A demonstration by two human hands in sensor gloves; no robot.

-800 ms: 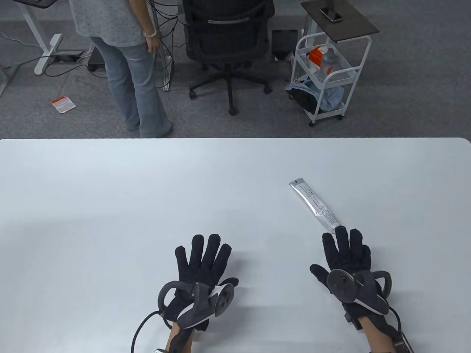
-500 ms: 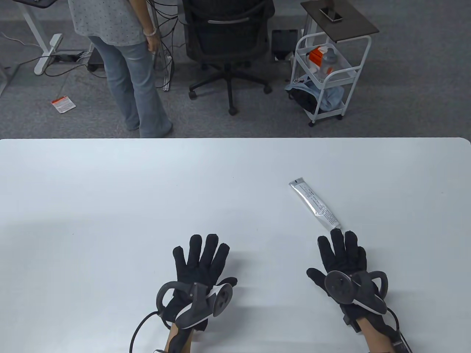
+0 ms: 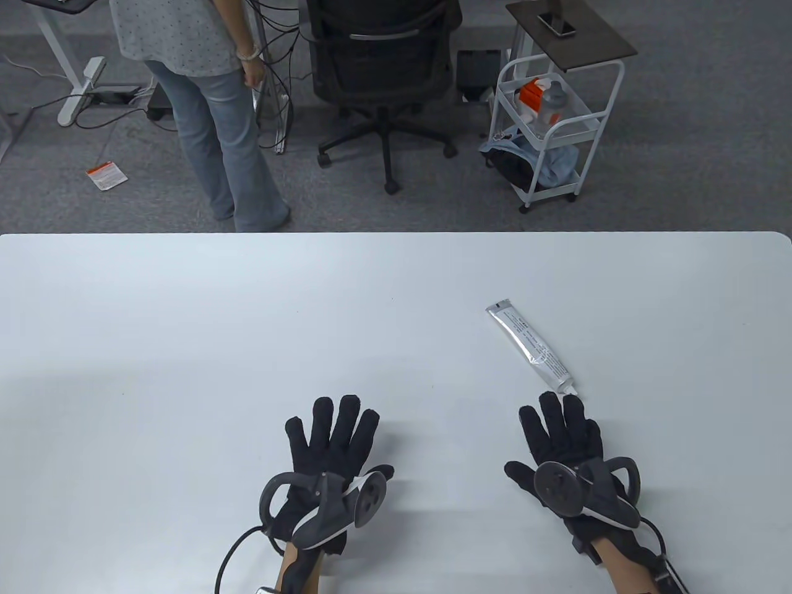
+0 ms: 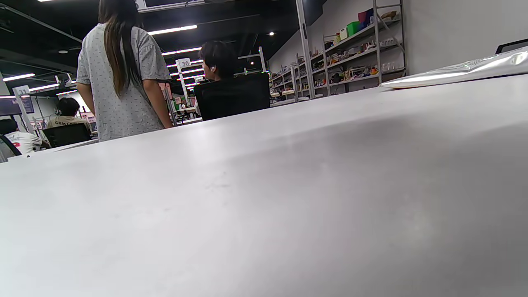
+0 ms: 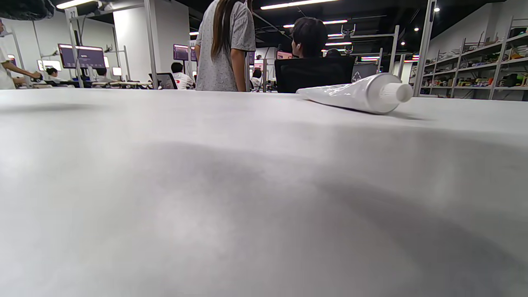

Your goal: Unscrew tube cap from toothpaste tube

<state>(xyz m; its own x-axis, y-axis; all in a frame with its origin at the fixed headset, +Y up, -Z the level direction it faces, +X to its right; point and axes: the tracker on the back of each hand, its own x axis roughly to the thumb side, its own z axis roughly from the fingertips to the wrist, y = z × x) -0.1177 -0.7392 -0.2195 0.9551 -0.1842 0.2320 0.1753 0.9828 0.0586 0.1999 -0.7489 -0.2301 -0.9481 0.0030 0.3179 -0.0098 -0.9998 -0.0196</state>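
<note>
While the toothpaste tube is lying capped on the bench, both hands are resting flat. Left grip and right grip are lying released, fingers spread, holding nothing.

We see even, bright overhead light on the table, with soft shadows beside both hands. The table view is sharp. In the 2 wrist views ceiling strip lights glow, the near tabletop blurs into grey smears, and the tube shows glare, with shelving bending at the edges.
</note>
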